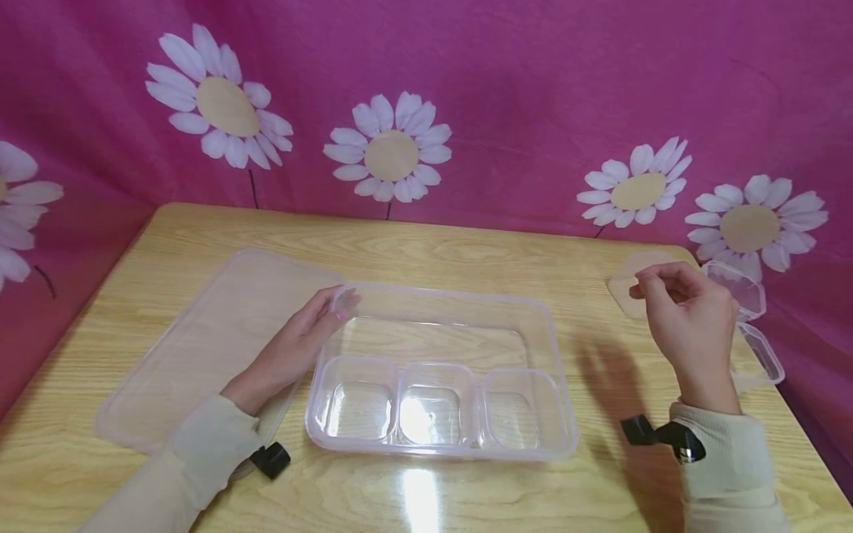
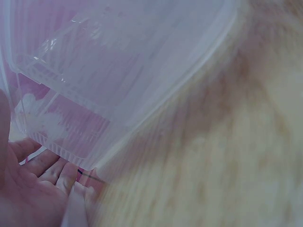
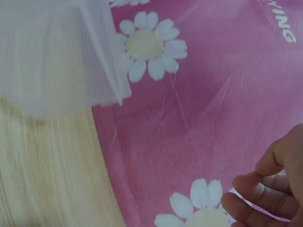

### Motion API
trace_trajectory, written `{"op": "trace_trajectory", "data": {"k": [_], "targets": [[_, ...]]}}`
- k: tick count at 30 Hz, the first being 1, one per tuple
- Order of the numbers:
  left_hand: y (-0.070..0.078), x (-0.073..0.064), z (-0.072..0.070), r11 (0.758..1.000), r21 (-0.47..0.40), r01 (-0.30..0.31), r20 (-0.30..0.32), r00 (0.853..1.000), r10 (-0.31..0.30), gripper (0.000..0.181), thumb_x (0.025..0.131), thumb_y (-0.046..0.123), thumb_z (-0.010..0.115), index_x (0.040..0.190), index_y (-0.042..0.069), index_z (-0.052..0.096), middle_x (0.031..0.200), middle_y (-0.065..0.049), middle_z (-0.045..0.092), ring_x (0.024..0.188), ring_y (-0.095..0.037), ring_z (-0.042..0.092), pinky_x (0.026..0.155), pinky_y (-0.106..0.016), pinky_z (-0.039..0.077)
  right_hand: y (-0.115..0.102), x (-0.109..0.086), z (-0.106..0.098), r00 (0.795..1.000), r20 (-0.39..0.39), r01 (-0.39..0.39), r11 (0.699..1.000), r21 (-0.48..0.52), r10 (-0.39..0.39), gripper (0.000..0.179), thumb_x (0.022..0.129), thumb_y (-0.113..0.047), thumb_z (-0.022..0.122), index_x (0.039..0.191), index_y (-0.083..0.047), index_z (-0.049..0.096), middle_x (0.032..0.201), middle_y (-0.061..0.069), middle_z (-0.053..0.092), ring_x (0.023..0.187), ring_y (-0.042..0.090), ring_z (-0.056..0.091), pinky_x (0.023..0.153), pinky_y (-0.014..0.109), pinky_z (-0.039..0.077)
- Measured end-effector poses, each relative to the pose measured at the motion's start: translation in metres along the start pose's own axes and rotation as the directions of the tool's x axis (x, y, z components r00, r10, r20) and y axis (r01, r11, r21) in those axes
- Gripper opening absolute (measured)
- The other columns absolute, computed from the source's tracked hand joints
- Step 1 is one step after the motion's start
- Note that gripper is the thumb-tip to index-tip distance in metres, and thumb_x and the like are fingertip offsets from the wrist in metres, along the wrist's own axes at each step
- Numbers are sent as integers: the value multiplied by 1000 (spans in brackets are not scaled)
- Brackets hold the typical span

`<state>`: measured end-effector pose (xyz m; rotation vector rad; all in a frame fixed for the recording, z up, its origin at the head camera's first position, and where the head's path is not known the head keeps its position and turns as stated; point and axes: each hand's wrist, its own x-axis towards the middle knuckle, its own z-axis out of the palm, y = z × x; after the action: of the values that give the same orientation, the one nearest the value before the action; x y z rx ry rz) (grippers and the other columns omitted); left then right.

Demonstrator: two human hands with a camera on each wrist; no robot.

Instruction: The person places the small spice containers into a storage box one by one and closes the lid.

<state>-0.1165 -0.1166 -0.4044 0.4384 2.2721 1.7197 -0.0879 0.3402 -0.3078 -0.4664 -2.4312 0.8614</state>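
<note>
A large clear plastic container [image 1: 433, 305] sits in the middle of the table, with three small clear square tubs [image 1: 437, 414] in a row along its near side. At its far left corner, my left hand [image 1: 303, 337] grips the wall, thumb by the rim; in the left wrist view its fingers [image 2: 47, 170] lie behind the end wall. My right hand [image 1: 693, 318] is raised over the right side of the table, fingers loosely curled and holding nothing. Small clear tubs [image 1: 766, 355] at the right edge are partly hidden behind it, beside small frosted lids [image 1: 626, 292].
A large frosted lid [image 1: 200, 348] lies flat left of the container, partly under the left forearm. A pink cloth with white daisies [image 1: 506, 111] hangs behind the wooden table [image 1: 480, 496] and along its sides. A black camera strap is on each wrist.
</note>
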Motion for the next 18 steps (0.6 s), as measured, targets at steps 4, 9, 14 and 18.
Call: {"op": "trace_trajectory", "data": {"k": [4,9,14,18], "targets": [[0,1,0,1000,-19,6,1,1000,-6,51,113,36,41,158,14,36,163,-11,45,156,-30,36,132,-52,22,8,5,0,999,-21,33,999,-37,-34,29,99,-35,60,103,-11,77,68,-48,51,67,-22,51,61,12,38],[-1,0,0,999,-32,12,3,1000,-12,52,113,38,40,159,16,35,164,-10,44,156,-29,37,133,-51,22,19,10,1,998,-34,54,994,-97,-57,29,98,-33,61,108,-10,77,70,-47,44,70,-22,44,71,9,34],[-1,0,0,1000,-27,9,3,1000,-9,52,113,38,40,159,15,34,165,-11,43,157,-30,36,133,-52,21,32,15,7,1000,10,23,994,-111,-22,27,98,-32,63,113,-12,73,82,-31,54,77,-20,45,73,4,36],[0,1,0,1000,-19,11,0,1000,-11,52,112,37,41,159,16,35,164,-11,44,157,-30,36,133,-53,21,43,19,11,997,24,71,989,-132,-69,28,97,-28,64,116,-9,72,103,0,74,81,-21,44,72,3,36]]}}
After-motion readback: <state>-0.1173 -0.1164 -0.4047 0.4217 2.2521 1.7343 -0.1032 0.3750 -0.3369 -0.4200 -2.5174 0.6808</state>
